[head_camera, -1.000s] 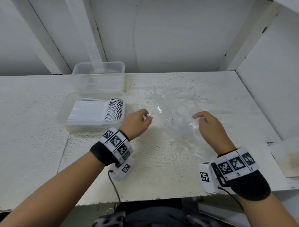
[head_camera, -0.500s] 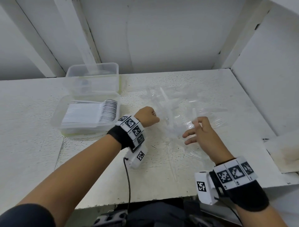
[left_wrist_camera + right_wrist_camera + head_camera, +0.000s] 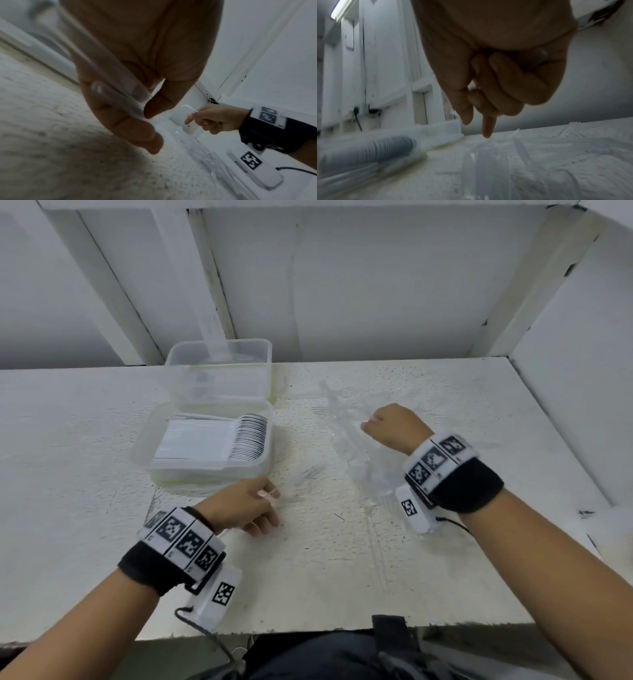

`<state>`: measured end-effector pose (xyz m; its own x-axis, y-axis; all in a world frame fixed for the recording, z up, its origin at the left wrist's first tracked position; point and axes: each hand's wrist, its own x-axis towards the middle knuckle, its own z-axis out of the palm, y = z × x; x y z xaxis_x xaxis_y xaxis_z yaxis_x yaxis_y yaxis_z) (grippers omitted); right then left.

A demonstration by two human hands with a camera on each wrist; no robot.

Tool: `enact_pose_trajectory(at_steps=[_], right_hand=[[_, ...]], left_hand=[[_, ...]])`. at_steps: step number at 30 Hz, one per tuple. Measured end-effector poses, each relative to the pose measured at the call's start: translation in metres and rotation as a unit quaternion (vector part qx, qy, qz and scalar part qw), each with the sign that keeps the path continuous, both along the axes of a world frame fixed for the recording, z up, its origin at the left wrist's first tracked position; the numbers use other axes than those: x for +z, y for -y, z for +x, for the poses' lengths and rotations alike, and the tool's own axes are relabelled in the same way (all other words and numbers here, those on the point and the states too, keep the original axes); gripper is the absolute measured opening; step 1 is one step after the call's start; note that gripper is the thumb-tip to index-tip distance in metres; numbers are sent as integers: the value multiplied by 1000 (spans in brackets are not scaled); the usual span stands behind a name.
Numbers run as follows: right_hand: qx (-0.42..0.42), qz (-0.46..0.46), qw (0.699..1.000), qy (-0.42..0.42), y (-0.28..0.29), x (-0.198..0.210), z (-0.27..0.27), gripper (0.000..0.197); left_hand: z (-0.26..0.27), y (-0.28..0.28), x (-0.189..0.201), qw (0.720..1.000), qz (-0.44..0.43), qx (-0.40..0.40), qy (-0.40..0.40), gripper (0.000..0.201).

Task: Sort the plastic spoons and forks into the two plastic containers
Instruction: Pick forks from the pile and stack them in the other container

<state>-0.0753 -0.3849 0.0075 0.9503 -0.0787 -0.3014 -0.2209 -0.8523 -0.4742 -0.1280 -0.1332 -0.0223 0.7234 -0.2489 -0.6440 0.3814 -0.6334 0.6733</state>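
Observation:
Two clear containers sit at the left: the far container (image 3: 219,345) looks nearly bare, and the near container (image 3: 144,450) holds a neat row of clear spoons (image 3: 239,440). A loose pile of clear cutlery (image 3: 356,460) lies to their right. My left hand (image 3: 270,498) is in front of the near container, pinching a clear utensil (image 3: 305,475) under the thumb. Whether it is a spoon or a fork I cannot tell. My right hand (image 3: 371,424) hovers over the pile with three fingers curled. Its thumb and index point down with nothing seen between them.
White walls and slanted beams close off the back and right of the white table (image 3: 342,577). The table's front edge runs just below my wrists. A stained board (image 3: 613,542) lies at the right edge.
My left hand drew back from the pile towards the front of the near container, carrying a clear utensil. My right hand moved forward over the pile and curled its spread fingers.

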Motion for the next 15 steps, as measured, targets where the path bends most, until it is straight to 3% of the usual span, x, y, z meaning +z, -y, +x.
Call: enact_pose_trajectory(at_steps=[2, 7, 12, 15], right_hand=[[20, -65, 997, -30, -10, -7, 16, 34], [59, -145, 986, -58, -25, -22, 29, 27], [18, -64, 997, -42, -19, -22, 29, 32], [-6, 71, 997, -9, -10, -8, 18, 15]], left_hand=[[-6, -5, -3, 1000, 13, 3, -1, 8], [-14, -12, -16, 998, 60, 1, 34, 20], [-17, -11, -19, 998, 36, 33, 41, 22], [-13, -9, -20, 998, 23, 40, 53, 21]])
